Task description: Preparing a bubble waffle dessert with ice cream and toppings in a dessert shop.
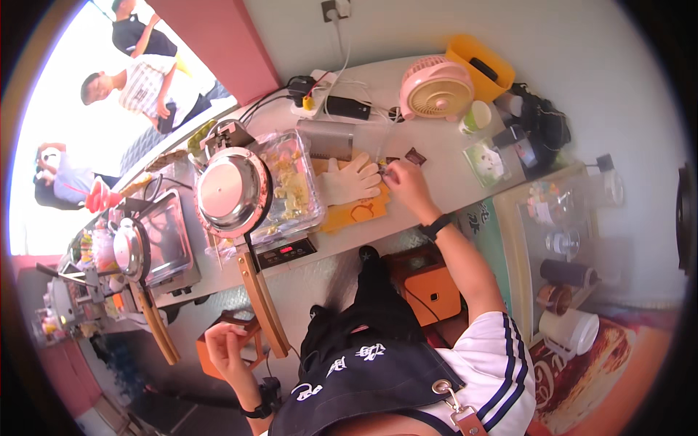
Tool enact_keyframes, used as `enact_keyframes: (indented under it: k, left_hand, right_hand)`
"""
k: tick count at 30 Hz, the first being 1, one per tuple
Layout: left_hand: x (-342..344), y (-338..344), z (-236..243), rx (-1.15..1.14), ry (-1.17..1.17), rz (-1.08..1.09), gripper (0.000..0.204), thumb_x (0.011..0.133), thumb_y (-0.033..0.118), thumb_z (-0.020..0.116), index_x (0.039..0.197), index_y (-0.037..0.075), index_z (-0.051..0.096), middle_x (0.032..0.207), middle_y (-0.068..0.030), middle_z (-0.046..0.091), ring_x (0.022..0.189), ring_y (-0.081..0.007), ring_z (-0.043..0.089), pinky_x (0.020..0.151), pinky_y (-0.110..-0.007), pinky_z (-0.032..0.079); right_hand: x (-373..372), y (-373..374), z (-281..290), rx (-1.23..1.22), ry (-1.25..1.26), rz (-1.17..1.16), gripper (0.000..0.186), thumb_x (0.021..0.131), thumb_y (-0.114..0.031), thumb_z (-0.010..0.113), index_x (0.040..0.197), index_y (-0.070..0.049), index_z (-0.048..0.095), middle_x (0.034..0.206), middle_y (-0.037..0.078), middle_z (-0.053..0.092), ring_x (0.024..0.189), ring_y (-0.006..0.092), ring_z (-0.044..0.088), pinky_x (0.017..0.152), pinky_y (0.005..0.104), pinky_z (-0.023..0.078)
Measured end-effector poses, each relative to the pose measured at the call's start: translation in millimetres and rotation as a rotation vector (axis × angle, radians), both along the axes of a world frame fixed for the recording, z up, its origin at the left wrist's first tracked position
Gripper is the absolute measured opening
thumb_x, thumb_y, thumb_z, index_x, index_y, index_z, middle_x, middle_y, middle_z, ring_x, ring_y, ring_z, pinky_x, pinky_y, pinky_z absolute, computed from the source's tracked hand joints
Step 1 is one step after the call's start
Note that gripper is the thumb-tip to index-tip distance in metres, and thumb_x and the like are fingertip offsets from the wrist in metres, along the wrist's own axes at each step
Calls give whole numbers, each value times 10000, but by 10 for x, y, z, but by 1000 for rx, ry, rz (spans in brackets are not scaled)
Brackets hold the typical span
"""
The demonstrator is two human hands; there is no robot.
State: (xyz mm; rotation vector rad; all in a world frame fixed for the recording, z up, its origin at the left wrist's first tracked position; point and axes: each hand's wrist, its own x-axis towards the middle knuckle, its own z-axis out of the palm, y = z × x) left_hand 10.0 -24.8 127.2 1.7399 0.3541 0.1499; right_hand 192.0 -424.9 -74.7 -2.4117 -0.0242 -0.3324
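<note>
two o'clock: hold bunched right hand (408,187) steady beside glove (347,183), cannot tell if pinching; seven o'clock: keep half-curled left hand (227,350) clear.

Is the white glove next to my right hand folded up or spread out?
Spread out: the white glove lies with its separate fingers fanned toward your right hand.

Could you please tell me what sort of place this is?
Probably a small snack stall: a round, silvery metal pan with a long, brown wooden handle, a clear, rectangular plastic tray of yellowish pieces, and the person's black cloth apron suggest it.
</note>
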Motion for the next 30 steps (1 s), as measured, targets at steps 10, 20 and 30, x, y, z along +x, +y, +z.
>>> enact_keyframes:
  k: [10, 20, 30]
  left_hand:
    - [599, -1610, -255, -29, 280, -676, 154, 898, -4, 526, 1041, -24, 582, 893, -88, 656, 848, -162, 629, 809, -271, 474]
    - [803, -1893, -1547, -313, 388, -214, 197, 969, 144, 491, 1058, 15, 610, 872, -18, 616, 731, -88, 566, 689, -224, 468]
    - [1194, -2413, -1999, -745, 702, 8, 283, 919, 117, 480, 1190, 55, 532, 700, 24, 455, 565, -72, 398, 527, -239, 339]
  right_hand:
    - [273, 1508, -608, -402, 126, 36, 329, 741, -118, 623, 1053, -76, 525, 917, 98, 565, 941, 275, 548, 820, 422, 376]
    - [-38, 981, -665, 479, 262, 104, 109, 813, -112, 600, 857, -19, 636, 762, 132, 664, 730, 290, 644, 625, 390, 489]
    - [-522, 395, -263, 662, 528, 33, 92, 766, -30, 679, 818, 9, 614, 706, 115, 646, 609, 204, 633, 571, 315, 481]
